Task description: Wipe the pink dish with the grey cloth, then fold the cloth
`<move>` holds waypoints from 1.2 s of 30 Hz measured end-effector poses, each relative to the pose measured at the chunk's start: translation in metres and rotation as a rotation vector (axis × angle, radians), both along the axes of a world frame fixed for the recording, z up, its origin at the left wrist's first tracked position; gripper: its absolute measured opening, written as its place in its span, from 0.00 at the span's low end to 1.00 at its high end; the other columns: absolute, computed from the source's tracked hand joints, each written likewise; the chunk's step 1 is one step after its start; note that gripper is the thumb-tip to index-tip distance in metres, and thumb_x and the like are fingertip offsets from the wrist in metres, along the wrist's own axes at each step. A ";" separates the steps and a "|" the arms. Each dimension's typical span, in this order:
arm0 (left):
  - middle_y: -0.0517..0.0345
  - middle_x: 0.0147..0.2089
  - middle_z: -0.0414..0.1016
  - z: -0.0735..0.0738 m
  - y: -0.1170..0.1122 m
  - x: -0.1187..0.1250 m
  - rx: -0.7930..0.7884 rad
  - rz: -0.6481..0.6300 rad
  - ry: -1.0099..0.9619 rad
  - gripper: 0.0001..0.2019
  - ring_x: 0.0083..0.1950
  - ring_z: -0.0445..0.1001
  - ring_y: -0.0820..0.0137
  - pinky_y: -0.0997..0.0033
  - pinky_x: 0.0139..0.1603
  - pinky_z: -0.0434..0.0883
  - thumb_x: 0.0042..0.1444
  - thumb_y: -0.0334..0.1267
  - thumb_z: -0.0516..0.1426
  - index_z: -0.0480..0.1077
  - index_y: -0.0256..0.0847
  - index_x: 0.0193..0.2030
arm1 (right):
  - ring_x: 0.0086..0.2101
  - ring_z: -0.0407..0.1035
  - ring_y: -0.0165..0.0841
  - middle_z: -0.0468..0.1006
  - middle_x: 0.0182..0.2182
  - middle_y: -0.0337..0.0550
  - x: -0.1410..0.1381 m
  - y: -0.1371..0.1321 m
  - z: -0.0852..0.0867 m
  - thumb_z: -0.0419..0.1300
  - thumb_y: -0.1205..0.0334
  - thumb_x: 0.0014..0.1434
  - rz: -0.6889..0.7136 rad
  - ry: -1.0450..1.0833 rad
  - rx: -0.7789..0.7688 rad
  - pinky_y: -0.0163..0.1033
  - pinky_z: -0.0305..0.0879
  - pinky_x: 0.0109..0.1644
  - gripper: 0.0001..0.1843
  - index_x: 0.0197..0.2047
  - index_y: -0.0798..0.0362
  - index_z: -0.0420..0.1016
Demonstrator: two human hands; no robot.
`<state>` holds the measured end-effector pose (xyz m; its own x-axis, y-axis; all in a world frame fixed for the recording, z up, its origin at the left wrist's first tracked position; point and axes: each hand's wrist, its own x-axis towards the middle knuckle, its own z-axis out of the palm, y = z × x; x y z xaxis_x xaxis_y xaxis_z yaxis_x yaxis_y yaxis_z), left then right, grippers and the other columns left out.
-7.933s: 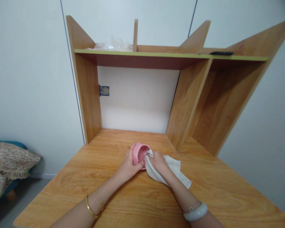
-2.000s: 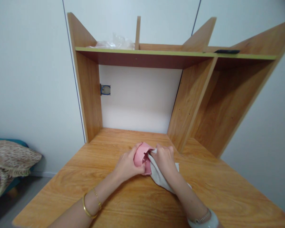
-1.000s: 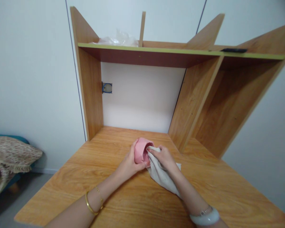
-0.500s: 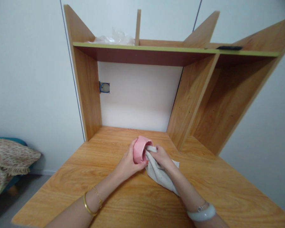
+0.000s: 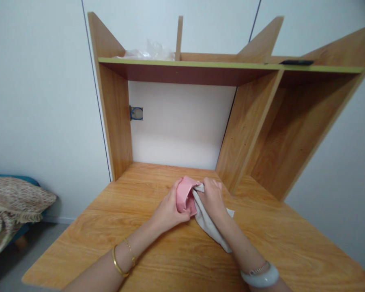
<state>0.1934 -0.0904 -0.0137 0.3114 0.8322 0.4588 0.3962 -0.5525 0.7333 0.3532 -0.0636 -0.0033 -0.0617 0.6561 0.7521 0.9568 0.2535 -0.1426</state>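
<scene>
My left hand [image 5: 167,211] is wrapped round a small pink cup [image 5: 184,194], holding it tipped on its side just above the wooden desk [image 5: 109,227]. My right hand [image 5: 213,198] is closed on a whitish cloth [image 5: 208,223] and presses part of it into the cup's mouth. The rest of the cloth trails down under my right forearm onto the desk. A gold bangle sits on my left wrist and a pale bangle on my right.
A wooden hutch [image 5: 115,117] with upright dividers stands at the back of the desk. Crumpled clear plastic [image 5: 149,52] lies on its top shelf at the left, and a flat black object [image 5: 296,62] at the right. A patterned blanket [image 5: 12,198] lies at the far left.
My right hand has turned over the cup's mouth with the cloth, its knuckles now higher. The cup has tipped slightly, still in my left hand.
</scene>
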 end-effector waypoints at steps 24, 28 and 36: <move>0.42 0.61 0.54 -0.016 0.014 -0.005 -0.049 -0.040 -0.163 0.48 0.58 0.61 0.60 0.62 0.57 0.60 0.42 0.47 0.62 0.37 0.39 0.64 | 0.18 0.57 0.27 0.64 0.12 0.35 -0.002 0.015 -0.021 0.56 0.54 0.44 0.034 0.762 -0.366 0.32 0.47 0.21 0.15 0.15 0.52 0.59; 0.45 0.55 0.63 -0.010 0.010 -0.006 -0.064 0.079 -0.088 0.43 0.53 0.66 0.60 0.61 0.52 0.64 0.43 0.44 0.60 0.41 0.40 0.63 | 0.18 0.58 0.27 0.66 0.13 0.37 -0.007 0.017 -0.025 0.56 0.50 0.45 0.036 0.696 -0.443 0.32 0.46 0.20 0.18 0.15 0.54 0.62; 0.49 0.47 0.70 0.007 0.001 -0.010 -0.036 0.163 0.148 0.42 0.44 0.72 0.57 0.58 0.44 0.67 0.41 0.43 0.59 0.43 0.43 0.62 | 0.26 0.68 0.35 0.75 0.23 0.46 -0.009 0.004 -0.011 0.56 0.56 0.49 -0.001 0.437 -0.373 0.33 0.55 0.26 0.15 0.36 0.59 0.71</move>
